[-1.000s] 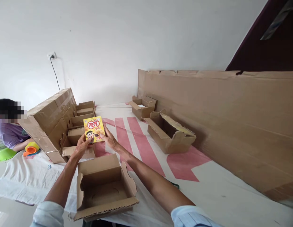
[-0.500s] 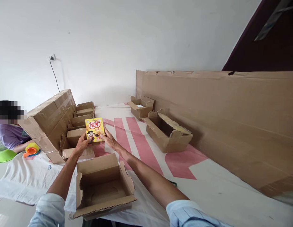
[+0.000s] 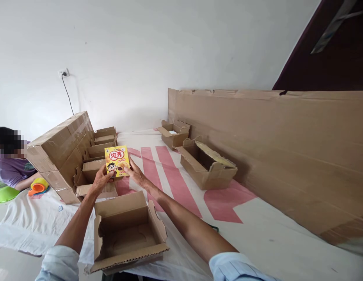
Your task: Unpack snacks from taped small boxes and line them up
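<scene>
A yellow snack box [image 3: 116, 155] with red lettering and a cartoon face stands upright between my hands. My left hand [image 3: 103, 178] grips its lower left corner, thumb on the front. On the lower right side, my right hand [image 3: 135, 172] is closed on the same box, its thumb also on the front. Nearer to me, below the snack box, sits an open cardboard carton [image 3: 129, 234] with its flaps folded outward and nothing seen inside. Just behind my hands are several open cartons [image 3: 93, 166] in a row.
Stacked cardboard boxes [image 3: 57, 146] form a low wall at left, with a person [image 3: 13, 168] in purple behind it. Two open cartons, one large [image 3: 199, 171] and one smaller [image 3: 173, 140], stand along a tall cardboard panel [image 3: 272, 148] at right. An orange and yellow scoop [image 3: 38, 187] lies at left.
The snack box stays in both hands, almost unmoved. At the left, the person's head has shifted slightly. The camera view has moved a little.
</scene>
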A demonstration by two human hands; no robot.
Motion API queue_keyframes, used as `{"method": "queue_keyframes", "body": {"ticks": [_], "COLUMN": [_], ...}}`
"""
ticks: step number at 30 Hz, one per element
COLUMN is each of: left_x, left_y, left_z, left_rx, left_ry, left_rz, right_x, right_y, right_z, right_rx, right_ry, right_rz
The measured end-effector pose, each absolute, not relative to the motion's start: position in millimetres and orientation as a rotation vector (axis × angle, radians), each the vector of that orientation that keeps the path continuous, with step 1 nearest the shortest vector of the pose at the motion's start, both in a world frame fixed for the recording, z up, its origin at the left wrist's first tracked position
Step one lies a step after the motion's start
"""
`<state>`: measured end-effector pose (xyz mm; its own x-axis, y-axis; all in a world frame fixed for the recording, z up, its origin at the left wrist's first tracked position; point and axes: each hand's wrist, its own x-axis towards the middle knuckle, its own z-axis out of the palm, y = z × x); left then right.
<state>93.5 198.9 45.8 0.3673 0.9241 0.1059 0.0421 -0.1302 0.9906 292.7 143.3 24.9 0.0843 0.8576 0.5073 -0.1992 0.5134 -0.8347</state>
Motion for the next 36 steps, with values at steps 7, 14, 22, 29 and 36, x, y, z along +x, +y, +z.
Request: {"method": "queue_keyframes", "body": {"ticks": [7, 14, 22, 29, 36], "left_x": [90.2, 86.9, 69.8, 11.9, 26.2], "left_y": [186.9, 173.7, 149.0, 161.4, 167.6], "left_z": [53.7, 56.9, 66.6, 62.7, 39.9], "left_rx": [1.519, 1.538, 1.928, 2.667, 2.684], "left_ry": [0.847, 0.817, 0.713, 1.487, 1.791], "left_rz": [1.014, 1.039, 0.918, 0.461, 0.14], "right_x": [295.5, 295.9, 309.3, 325.5, 324.7], "right_y": [131.8, 121.5, 104.7, 88.5, 86.4], "right_z": [31.8, 37.5, 16.7, -53.1, -102.5], "right_rx": [-0.623, -0.58, -0.573, -0.633, -0.678], "right_ry": [-1.284, -1.304, -1.103, -0.685, -0.516], "right_rz": [0.882, 0.907, 1.056, 1.02, 1.108]}}
